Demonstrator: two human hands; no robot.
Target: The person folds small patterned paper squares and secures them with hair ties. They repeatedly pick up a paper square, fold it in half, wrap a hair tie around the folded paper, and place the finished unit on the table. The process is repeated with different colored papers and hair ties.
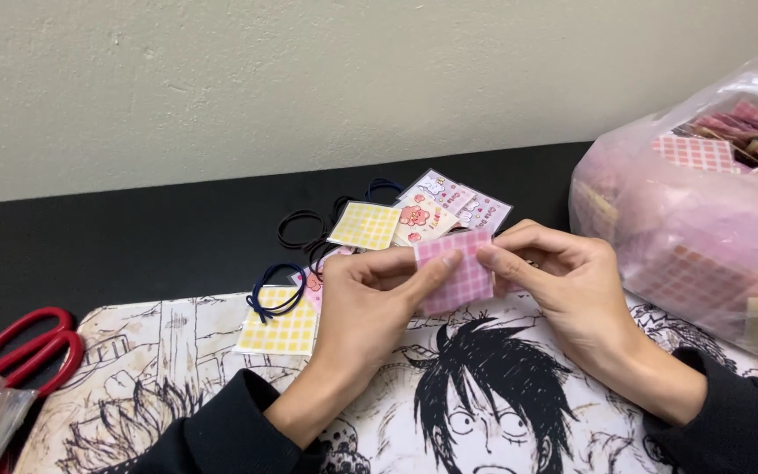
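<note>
A large clear plastic bag (pixel 704 237) at the right holds pink and yellow checked packets. Before it, the left hand (pixel 370 298) and right hand (pixel 563 281) pinch a small pink checked square pouch (pixel 458 274) between thumbs and forefingers, above the cartoon-printed mat (pixel 177 351).

Both arms wear long black sleeves of soft, matte fabric, plain and unmarked, each ending at the wrist with a loosely bunched cuff. The left hand (pixel 370 294) and the right hand (pixel 563 281) are bare: no gloves, rings, watch or bracelet show. The fingernails look short and unpainted.
</note>
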